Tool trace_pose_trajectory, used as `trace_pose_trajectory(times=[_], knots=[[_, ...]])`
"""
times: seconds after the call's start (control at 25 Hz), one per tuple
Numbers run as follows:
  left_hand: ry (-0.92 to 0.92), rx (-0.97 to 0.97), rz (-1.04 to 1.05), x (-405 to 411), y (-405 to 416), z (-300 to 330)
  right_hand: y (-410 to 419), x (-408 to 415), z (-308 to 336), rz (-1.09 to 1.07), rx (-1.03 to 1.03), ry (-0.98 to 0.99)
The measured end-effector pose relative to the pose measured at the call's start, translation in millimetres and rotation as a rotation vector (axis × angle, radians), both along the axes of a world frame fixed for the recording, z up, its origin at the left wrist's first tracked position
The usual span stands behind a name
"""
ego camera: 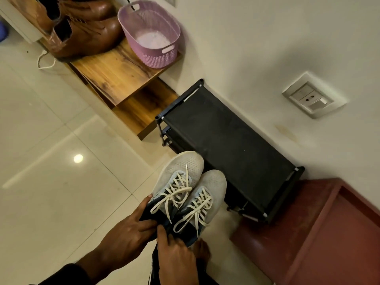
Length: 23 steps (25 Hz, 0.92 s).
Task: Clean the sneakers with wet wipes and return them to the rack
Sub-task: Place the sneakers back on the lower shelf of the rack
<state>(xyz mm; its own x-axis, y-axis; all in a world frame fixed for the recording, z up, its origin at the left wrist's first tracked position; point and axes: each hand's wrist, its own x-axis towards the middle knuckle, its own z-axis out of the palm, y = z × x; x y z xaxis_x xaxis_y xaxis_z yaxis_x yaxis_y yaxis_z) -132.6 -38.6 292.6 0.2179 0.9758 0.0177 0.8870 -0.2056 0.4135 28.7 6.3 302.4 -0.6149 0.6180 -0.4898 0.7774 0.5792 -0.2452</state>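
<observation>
A pair of light grey mesh sneakers with dark blue heels and cream laces is held side by side above the floor, toes pointing at the black shoe rack (230,145). My left hand (127,231) grips the heel side of the left sneaker (178,173). My right hand (176,258) holds the heel of the right sneaker (211,186) from below. The rack's top shelf is bare black fabric. No wet wipes are in view.
A wooden shelf (117,73) at upper left carries brown leather boots (82,31) and a pink plastic basket (152,33). A wall socket (312,97) sits on the white wall. A reddish-brown surface (329,233) lies right of the rack. Glossy floor tiles (51,182) spread to the left.
</observation>
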Motion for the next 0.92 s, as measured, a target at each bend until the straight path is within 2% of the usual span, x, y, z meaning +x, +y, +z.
trace_pose_trajectory(times=[0.16,0.32,0.4,0.56,0.76,0.92], knots=[[-0.024,-0.044,0.053,0.1,-25.5,-41.3,-18.9,-2.3,-40.4,0.033,-0.088,-0.078],[-0.002,-0.070,0.025,-3.5,-25.1,-72.6,-19.4,-4.3,-70.9,0.014,-0.117,-0.060],[0.017,-0.095,0.003,-6.2,-16.1,-91.0,-12.1,-7.8,-82.8,0.034,-0.054,-0.038],[0.088,-0.094,-0.024,-12.0,18.7,-141.7,17.2,-10.3,-132.1,0.015,0.024,-0.032],[0.094,-0.061,-0.116,-14.9,75.0,-177.5,71.6,-15.3,-147.7,-0.090,0.011,0.022],[0.073,-0.045,-0.135,-15.4,118.0,-194.0,105.3,-12.1,-157.0,-0.065,0.030,-0.022]])
